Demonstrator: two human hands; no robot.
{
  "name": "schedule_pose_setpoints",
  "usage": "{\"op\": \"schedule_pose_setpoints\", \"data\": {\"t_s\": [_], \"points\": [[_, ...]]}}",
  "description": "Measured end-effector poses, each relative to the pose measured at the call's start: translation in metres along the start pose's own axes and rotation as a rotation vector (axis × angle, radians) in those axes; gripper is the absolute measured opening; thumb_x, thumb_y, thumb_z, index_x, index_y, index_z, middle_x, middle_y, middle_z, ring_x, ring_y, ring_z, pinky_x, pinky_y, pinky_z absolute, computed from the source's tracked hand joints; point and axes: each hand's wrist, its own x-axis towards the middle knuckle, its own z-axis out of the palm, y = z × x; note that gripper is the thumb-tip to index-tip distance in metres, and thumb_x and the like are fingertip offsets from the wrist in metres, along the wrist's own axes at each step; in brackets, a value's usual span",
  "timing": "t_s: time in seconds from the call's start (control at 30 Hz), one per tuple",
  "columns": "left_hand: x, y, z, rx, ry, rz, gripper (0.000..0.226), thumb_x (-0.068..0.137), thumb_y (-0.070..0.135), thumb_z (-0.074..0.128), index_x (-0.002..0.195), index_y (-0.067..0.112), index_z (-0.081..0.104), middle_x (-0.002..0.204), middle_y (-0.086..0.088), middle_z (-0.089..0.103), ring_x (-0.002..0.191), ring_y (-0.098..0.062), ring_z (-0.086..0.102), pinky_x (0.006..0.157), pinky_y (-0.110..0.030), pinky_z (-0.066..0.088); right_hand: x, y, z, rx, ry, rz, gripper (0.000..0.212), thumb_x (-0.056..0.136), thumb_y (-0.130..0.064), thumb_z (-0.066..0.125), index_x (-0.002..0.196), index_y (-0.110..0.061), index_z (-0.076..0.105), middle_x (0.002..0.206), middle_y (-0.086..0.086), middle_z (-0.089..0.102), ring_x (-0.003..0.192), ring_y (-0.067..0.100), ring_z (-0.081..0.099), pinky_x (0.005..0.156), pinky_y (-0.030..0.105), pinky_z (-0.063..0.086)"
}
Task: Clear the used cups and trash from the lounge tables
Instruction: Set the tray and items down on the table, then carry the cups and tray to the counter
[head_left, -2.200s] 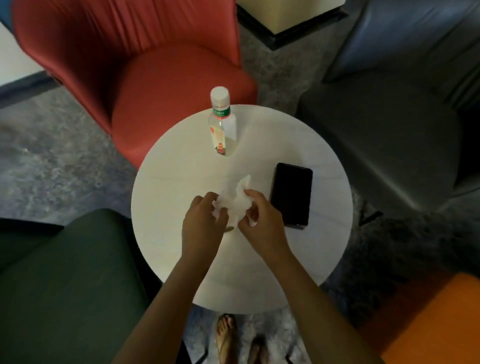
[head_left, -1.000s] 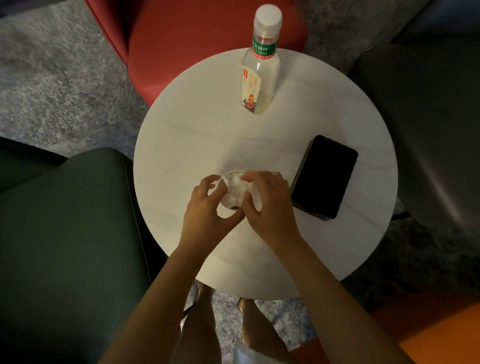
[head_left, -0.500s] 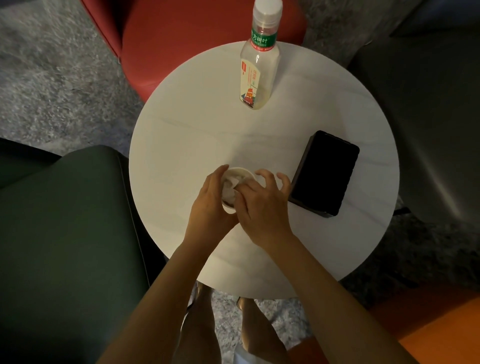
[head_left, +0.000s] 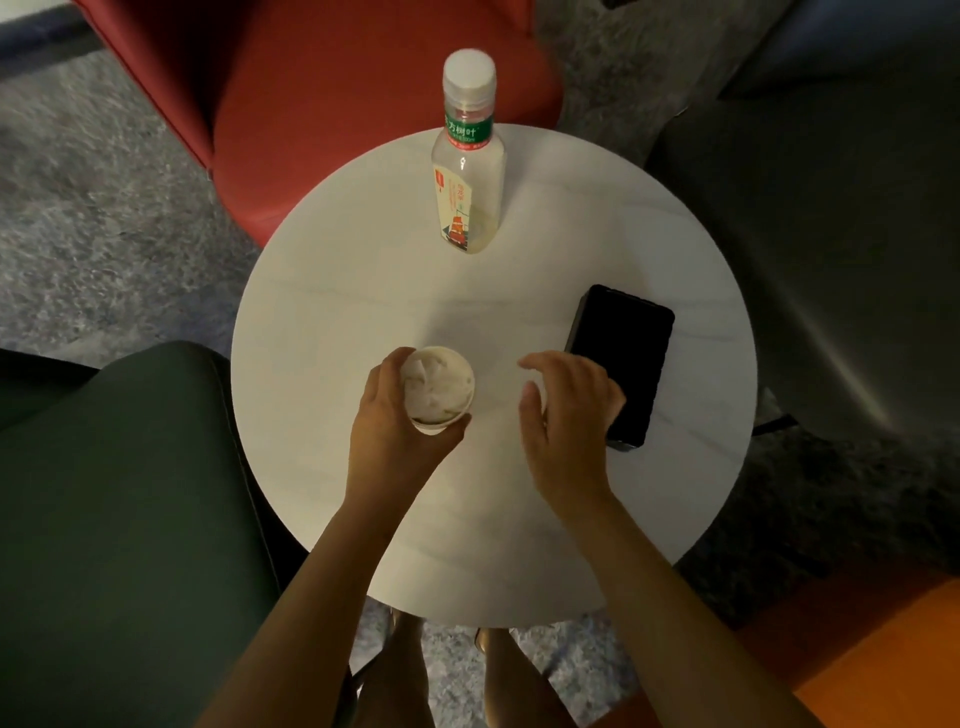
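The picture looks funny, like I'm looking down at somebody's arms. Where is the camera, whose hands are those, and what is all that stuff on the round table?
The camera sits on a person's head and looks down, so you see their own two arms. There is only this one view. The left hand is wrapped around a white paper cup with a crumpled tissue stuffed inside. The right hand is open and holds nothing; it hovers beside a black phone lying flat. Farther away stands a capped plastic bottle. Everything rests on a round white table, with a red chair behind it and a dark green chair at the left.
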Motion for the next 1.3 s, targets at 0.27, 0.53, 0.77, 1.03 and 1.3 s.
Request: {"op": "schedule_pose_setpoints", "data": {"t_s": [0.27, 0.53, 0.77, 1.03, 1.3], "points": [[0.010, 0.023, 0.023, -0.060, -0.052, 0.045, 0.078, 0.060, 0.024, 0.084, 0.126, 0.011, 0.044, 0.120, -0.005, 0.054, 0.097, -0.008, 0.046, 0.068, -0.001, 0.032, 0.020, 0.062, -0.012, -0.305, -0.057, 0.323, 0.041, 0.084, -0.010, 0.056, 0.124, -0.013, 0.047, 0.132, 0.011, 0.046, 0.122, 0.029, 0.036, 0.099, 0.044, 0.026], [0.014, 0.039, 0.051, -0.084, -0.118, 0.068, 0.082, 0.063, 0.025, 0.083, 0.132, 0.012, 0.039, 0.127, -0.006, 0.051, 0.106, -0.010, 0.047, 0.076, -0.005, 0.033, 0.022, 0.085, -0.016, -0.220, 0.012, 0.395, 0.062, 0.081, 0.005, 0.053, 0.136, -0.015, 0.033, 0.142, 0.014, 0.032, 0.126, 0.028, 0.033, 0.103, 0.043, 0.029], [0.011, 0.039, 0.058, -0.083, -0.105, 0.070, 0.084, 0.064, 0.023, 0.083, 0.134, 0.011, 0.037, 0.129, -0.008, 0.050, 0.110, -0.013, 0.047, 0.078, -0.007, 0.035, 0.021, 0.093, -0.012, -0.139, 0.067, 0.475, 0.065, 0.082, 0.009, 0.049, 0.139, -0.013, 0.027, 0.126, 0.016, 0.047, 0.113, 0.030, 0.045, 0.097, 0.039, 0.035], [0.013, 0.042, 0.059, -0.091, -0.083, 0.068, 0.083, 0.064, 0.028, 0.082, 0.133, 0.012, 0.038, 0.127, -0.006, 0.051, 0.109, -0.011, 0.048, 0.075, -0.001, 0.035, 0.027, 0.082, -0.011, 0.109, 0.098, 0.387, 0.065, 0.080, 0.019, 0.043, 0.137, -0.009, 0.029, 0.131, 0.016, 0.041, 0.112, 0.025, 0.044, 0.092, 0.020, 0.040], [0.023, 0.050, 0.023, -0.096, 0.018, 0.067, 0.083, 0.066, 0.030, 0.081, 0.134, 0.013, 0.037, 0.129, -0.004, 0.050, 0.113, -0.012, 0.049, 0.082, -0.011, 0.040, 0.043, 0.046, -0.023, 0.331, 0.009, 0.314, 0.070, 0.079, 0.008, 0.059, 0.137, -0.014, 0.026, 0.128, 0.015, 0.044, 0.111, 0.018, 0.050, 0.087, 0.023, 0.049]]}}
